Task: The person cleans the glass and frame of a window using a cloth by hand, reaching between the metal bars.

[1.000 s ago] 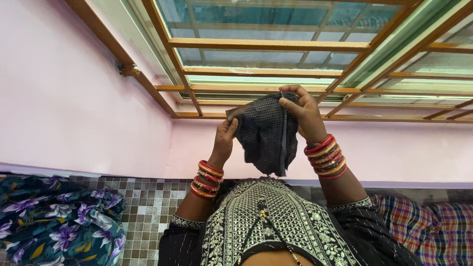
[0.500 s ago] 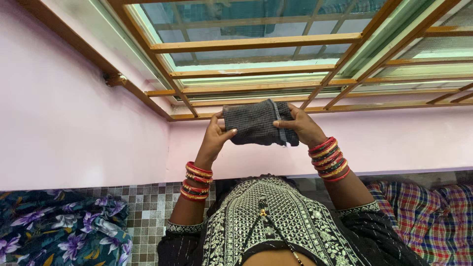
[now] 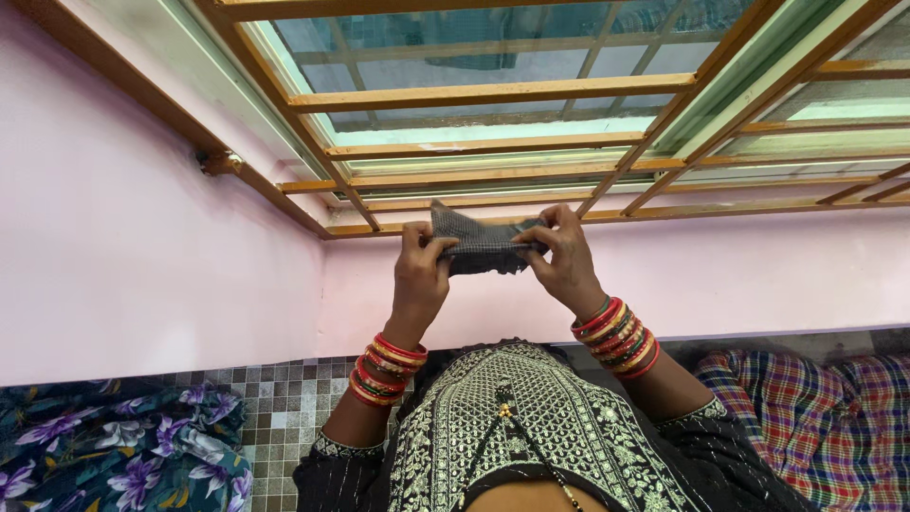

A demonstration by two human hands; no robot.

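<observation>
While you hold both arms raised toward the far wall, your left hand [image 3: 420, 275] and right hand [image 3: 563, 264] share one small dark checked cloth [image 3: 483, 246], folded into a narrow bundle and stretched level between them. Your left grip is pinching the cloth's left end, thumb on the near face and fingers curled behind it; your right grip is pinching the right end the same way, fingers wrapped over the top edge. That cloth sits in mid-air, just in front of the lower rail of the wooden window grille [image 3: 493, 90] and above the pink wall [image 3: 142, 246]. Red and gold bangles [image 3: 387, 370] stack on your left wrist, and a like set [image 3: 621, 337] on your right. Down at the near left lies a purple floral fabric [image 3: 114, 455] on the tiled floor [image 3: 284, 408], and at the near right a plaid cloth [image 3: 815, 417].
</observation>
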